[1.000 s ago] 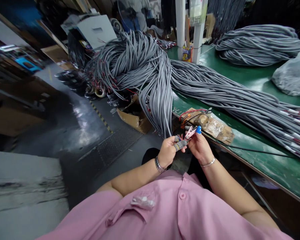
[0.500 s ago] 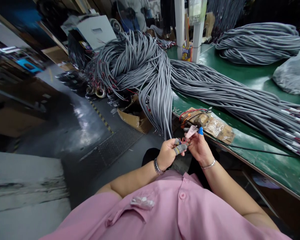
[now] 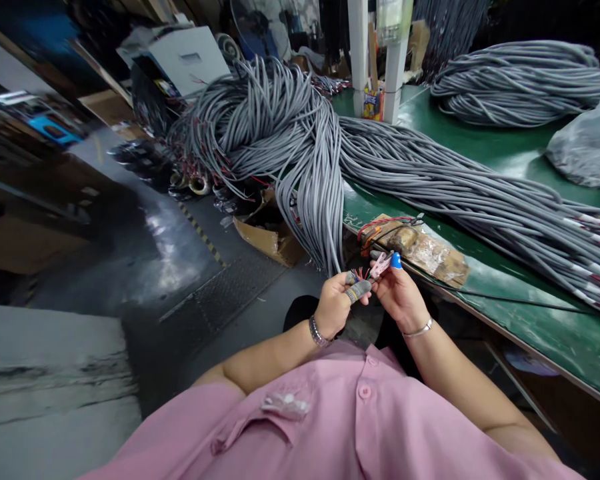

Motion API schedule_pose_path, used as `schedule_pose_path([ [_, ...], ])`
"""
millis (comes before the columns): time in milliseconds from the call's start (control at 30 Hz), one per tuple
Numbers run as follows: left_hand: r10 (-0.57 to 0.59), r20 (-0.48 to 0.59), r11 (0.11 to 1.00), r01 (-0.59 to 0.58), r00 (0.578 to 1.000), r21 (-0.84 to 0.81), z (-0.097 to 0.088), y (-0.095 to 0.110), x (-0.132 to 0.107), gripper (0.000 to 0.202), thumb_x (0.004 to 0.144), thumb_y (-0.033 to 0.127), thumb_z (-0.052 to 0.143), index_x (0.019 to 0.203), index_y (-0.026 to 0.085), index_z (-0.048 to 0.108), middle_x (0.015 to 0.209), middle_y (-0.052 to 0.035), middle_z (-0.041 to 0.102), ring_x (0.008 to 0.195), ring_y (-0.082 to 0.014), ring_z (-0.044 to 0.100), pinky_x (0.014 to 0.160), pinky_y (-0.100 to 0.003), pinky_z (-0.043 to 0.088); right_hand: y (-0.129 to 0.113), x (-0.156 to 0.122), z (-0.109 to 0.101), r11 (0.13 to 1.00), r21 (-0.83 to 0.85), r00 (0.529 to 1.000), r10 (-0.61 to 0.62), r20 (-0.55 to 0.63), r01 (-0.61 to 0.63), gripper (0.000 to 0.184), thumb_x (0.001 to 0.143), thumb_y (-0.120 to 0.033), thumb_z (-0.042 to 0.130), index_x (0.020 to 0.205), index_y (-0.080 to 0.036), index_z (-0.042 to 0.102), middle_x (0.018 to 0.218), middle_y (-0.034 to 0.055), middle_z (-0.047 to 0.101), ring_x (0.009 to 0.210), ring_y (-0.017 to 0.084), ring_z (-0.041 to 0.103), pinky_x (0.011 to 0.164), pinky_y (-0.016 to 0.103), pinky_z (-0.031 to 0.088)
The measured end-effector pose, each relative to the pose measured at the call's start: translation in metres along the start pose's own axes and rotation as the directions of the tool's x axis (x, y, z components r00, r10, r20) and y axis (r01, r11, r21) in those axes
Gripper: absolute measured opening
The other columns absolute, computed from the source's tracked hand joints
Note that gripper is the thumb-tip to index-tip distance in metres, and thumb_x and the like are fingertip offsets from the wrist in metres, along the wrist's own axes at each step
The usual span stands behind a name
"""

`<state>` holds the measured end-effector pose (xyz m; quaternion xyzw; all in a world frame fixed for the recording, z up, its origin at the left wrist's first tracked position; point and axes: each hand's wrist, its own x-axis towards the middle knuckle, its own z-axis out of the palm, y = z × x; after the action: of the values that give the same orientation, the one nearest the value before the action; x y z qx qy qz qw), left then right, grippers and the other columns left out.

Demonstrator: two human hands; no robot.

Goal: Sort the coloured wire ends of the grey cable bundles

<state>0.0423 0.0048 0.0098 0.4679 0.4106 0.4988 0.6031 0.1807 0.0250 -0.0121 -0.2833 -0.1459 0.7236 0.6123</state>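
Note:
My left hand (image 3: 334, 305), with grey covers on its fingertips, is closed on the fanned-out thin coloured wires (image 3: 361, 273) at a cable end. Right beside it, my right hand (image 3: 401, 295) pinches a small pink piece (image 3: 380, 265), whose exact kind I cannot make out. A blue cover sits on the right thumb, which lies against the pink piece. Both hands meet in front of the bench edge, with the fingertips nearly touching. Behind them a thick bundle of grey cables (image 3: 313, 193) hangs down over the edge.
More grey cables (image 3: 430, 170) lie along the green bench (image 3: 545, 333). A wooden block (image 3: 443, 260) with tape and red and black wires sits at its near edge. A coiled cable bundle (image 3: 520, 83) and a plastic bag (image 3: 587, 143) lie farther back. A cardboard box (image 3: 267, 237) stands below.
My right thumb has moved slightly left and down onto the pink piece, which has turned a little. The left hand has shifted slightly while keeping hold of the wires.

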Motion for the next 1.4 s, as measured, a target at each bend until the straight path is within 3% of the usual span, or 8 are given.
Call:
schedule_pose_path([
  [200,-0.018,0.011,0.998,0.018,1.000,0.055,-0.0006,-0.0029,0.0001,0.022,0.077,0.033,0.072,0.070,0.013,0.065,0.059,-0.0018,0.065,0.057,-0.0111,0.058,0.063,-0.024,0.045,0.0028,0.0013,0.0026,0.999,0.022,0.999,-0.029,-0.025,0.029,0.030,0.073,-0.044,0.078,0.085,-0.017,0.070,0.077,0.0021,0.071,0.063,0.013,0.061,0.056,0.025,0.053],
  [433,-0.018,0.006,0.999,0.018,1.000,0.044,-0.0036,0.0012,-0.0063,0.022,0.076,0.033,0.073,0.073,0.012,0.066,0.060,-0.0017,0.065,0.053,-0.0094,0.055,0.058,-0.023,0.043,0.0012,-0.0025,-0.0035,0.997,0.035,0.995,0.063,0.078,-0.066,0.049,0.077,-0.066,0.063,0.088,-0.019,0.068,0.082,0.0028,0.071,0.065,0.013,0.063,0.058,0.025,0.054],
  [633,0.016,-0.032,0.999,-0.017,0.999,-0.031,-0.0030,0.0010,-0.0067,0.019,0.076,0.029,0.073,0.072,0.013,0.064,0.060,-0.0012,0.065,0.053,-0.0099,0.057,0.058,-0.023,0.044,-0.0018,-0.0041,-0.0027,0.999,-0.041,0.998,0.006,0.070,-0.003,0.033,0.078,-0.049,0.072,0.090,-0.018,0.070,0.081,0.0012,0.070,0.067,0.011,0.062,0.061,0.022,0.054],
  [800,0.042,-0.042,0.998,-0.044,0.998,-0.054,0.0020,0.0006,-0.0028,0.018,0.077,0.028,0.072,0.070,0.014,0.062,0.057,-0.0001,0.064,0.055,-0.0102,0.057,0.062,-0.024,0.044,-0.0009,-0.0030,-0.0044,0.999,-0.013,0.997,0.033,0.075,-0.032,0.035,0.078,-0.054,0.070,0.086,-0.019,0.069,0.082,0.0009,0.071,0.070,0.012,0.064,0.060,0.023,0.053],
  [1067,0.032,-0.051,0.999,-0.034,0.998,-0.039,0.0014,-0.0027,0.0023,0.022,0.078,0.030,0.071,0.066,0.015,0.060,0.055,-0.0002,0.061,0.057,-0.0115,0.056,0.064,-0.025,0.045,0.0001,-0.0001,-0.0029,1.000,0.026,1.000,0.013,0.021,-0.013,0.030,0.076,-0.044,0.077,0.091,-0.020,0.071,0.086,0.0004,0.074,0.072,0.012,0.066,0.065,0.024,0.055],
  [1233,0.013,-0.047,1.000,-0.015,0.999,-0.025,0.0010,-0.0034,0.0007,0.022,0.077,0.031,0.071,0.067,0.015,0.060,0.054,0.0001,0.061,0.054,-0.0116,0.056,0.061,-0.025,0.045,0.0016,-0.0008,-0.0013,0.999,0.035,1.000,-0.003,0.012,0.002,0.032,0.075,-0.046,0.077,0.091,-0.019,0.071,0.085,0.0015,0.074,0.072,0.012,0.066,0.066,0.024,0.055],
  [1400,0.012,-0.040,1.000,-0.012,0.999,0.002,-0.0009,-0.0004,-0.0016,0.023,0.076,0.033,0.072,0.068,0.014,0.062,0.056,-0.0013,0.064,0.054,-0.0111,0.056,0.060,-0.025,0.045,0.0009,-0.0024,-0.0059,0.997,0.041,0.996,0.055,0.064,-0.058,0.038,0.076,-0.055,0.072,0.093,-0.022,0.069,0.088,0.0011,0.073,0.076,0.013,0.066,0.068,0.026,0.055],
])
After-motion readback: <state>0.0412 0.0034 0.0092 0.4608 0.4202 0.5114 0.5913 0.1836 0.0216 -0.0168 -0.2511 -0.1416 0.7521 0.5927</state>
